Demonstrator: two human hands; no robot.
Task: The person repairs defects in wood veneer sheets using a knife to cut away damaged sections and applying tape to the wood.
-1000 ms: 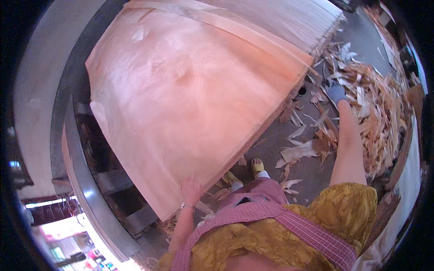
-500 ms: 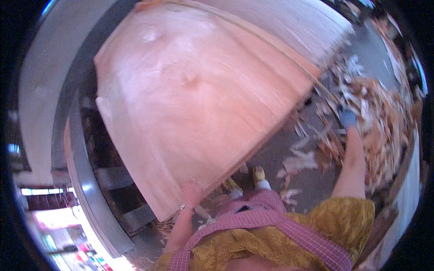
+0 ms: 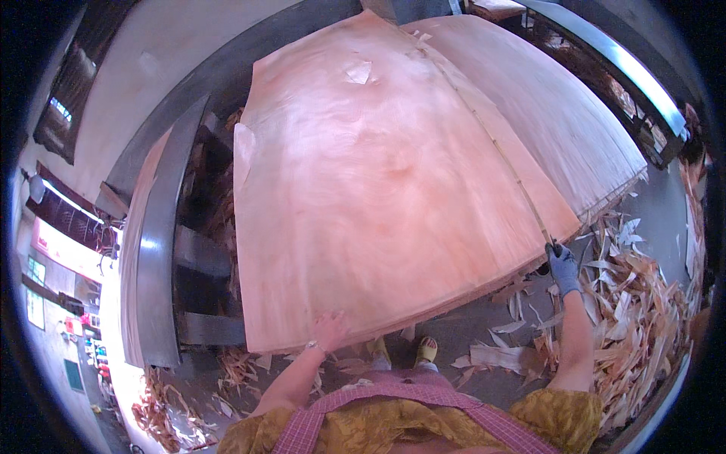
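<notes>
Veneer stack (image 3: 378, 197) | left hand (image 3: 330, 331) open, flat on it | right hand (image 3: 563, 268) gripping thin stick (image 3: 519, 182)

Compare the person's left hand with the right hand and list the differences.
The left hand is bare, while the right hand wears a blue-grey glove. The left hand lies flat on the large pinkish wood sheet; the right hand is closed around the end of a thin stick. The left hand has a band at its wrist; the right hand shows none. Both are at the sheet's near edge.
</notes>
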